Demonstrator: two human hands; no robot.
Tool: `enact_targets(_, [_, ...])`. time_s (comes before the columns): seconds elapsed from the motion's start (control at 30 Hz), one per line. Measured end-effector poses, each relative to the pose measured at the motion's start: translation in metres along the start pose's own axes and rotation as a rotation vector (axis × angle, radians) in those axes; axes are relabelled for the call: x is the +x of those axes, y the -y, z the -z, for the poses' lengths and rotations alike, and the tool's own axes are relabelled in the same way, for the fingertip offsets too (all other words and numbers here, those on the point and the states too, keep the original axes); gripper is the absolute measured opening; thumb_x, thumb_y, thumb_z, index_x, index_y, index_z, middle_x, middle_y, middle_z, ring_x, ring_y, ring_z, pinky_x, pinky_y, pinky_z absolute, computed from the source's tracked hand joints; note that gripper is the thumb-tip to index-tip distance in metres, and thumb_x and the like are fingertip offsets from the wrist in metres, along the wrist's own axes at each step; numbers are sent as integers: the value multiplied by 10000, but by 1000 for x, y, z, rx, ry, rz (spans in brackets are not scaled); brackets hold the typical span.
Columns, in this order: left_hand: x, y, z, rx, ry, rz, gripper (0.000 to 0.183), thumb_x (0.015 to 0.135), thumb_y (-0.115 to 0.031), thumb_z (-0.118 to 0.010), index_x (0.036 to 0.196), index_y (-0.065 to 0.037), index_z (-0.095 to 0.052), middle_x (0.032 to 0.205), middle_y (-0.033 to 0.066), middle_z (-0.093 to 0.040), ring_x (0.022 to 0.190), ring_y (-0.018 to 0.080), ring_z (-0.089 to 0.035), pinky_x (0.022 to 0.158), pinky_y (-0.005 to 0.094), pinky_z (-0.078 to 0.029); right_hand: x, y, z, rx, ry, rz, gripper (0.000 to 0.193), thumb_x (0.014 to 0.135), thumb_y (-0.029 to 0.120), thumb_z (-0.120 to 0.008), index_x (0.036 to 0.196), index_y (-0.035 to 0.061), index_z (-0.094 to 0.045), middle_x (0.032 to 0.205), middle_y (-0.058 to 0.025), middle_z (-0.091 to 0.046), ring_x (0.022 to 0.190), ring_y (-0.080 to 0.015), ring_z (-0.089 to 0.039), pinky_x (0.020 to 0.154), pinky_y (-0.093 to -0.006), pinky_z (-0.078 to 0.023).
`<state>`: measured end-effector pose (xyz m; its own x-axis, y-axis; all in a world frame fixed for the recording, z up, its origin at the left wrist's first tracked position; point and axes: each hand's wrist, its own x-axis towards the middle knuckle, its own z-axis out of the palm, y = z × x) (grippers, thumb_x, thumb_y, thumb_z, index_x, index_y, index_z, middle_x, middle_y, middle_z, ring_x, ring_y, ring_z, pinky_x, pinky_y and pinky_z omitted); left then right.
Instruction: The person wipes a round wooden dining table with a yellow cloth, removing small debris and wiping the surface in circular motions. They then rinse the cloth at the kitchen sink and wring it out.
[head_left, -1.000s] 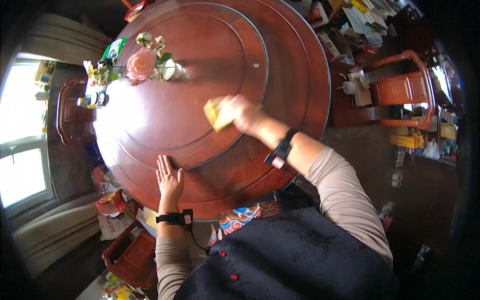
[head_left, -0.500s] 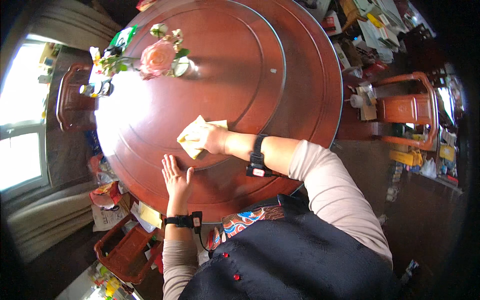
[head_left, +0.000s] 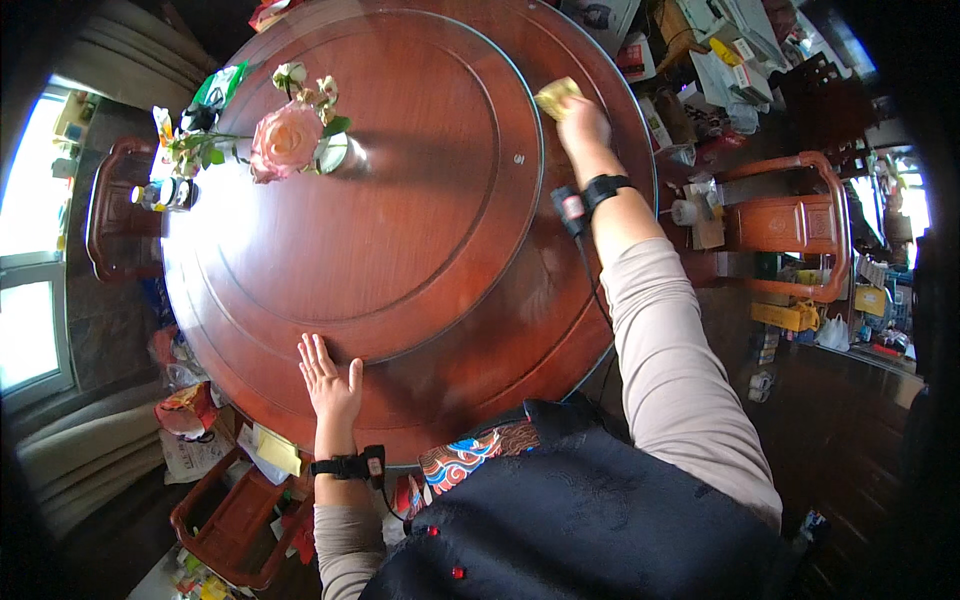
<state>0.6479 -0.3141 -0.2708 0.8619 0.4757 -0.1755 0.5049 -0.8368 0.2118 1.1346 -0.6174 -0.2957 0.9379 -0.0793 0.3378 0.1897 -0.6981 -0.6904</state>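
Observation:
My right hand (head_left: 584, 125) reaches to the far right part of a round reddish-brown wooden table (head_left: 560, 290). It is closed on a yellow cloth (head_left: 558, 97), pressed to the outer ring beside the raised round turntable (head_left: 400, 230); motion blurs the hand slightly. My left hand (head_left: 332, 385) lies flat near the table's front left, fingers stretched out and holding nothing. Its fingertips are close to the turntable's near edge. Each wrist wears a black strap with a small device.
A pink rose (head_left: 286, 142) and smaller blooms stand in a glass vase (head_left: 338, 153) on the turntable's left. Small jars (head_left: 170, 193) sit by the left rim. Wooden chairs (head_left: 785, 225) flank the table. Boxes and clutter (head_left: 735, 75) fill the far right.
My right hand has swept the yellow cloth from the turntable's near middle to the far right outer ring, the arm stretching out. The left hand stays flat; the whole view has shifted slightly.

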Motion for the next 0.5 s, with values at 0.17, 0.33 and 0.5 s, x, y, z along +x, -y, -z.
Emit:
enact_targets(0.17, [2,-1,-2,-46,8,55,874,872,-430,-582,1502,-23,-132,1580,160,-105,1466,324,-60,1173,480,-78,-36,55,26,127,-18,191,252,876,-4,-496,1094,24,-621,913,-157,-690,828,-296,-691,739,-368,-567])
enact_targets(0.33, [3,1,-3,-16,11,56,871,860,-427,-590,1500,-32,-152,1580,154,-118,1466,322,-68,1173,481,-92,-203,139,-5,345,811,964,288,682,129,-628,952,61,-703,1169,-123,-637,1191,-290,-544,1070,-467,-360])
enact_targets(0.5, [3,2,-1,-19,7,101,875,827,-387,-618,1496,-37,-175,1576,151,-139,1466,317,-77,1177,474,-96,-242,119,-25,263,759,1037,406,830,266,-575,1208,130,-635,1290,-86,-590,1243,-212,-516,1115,-490,-284])
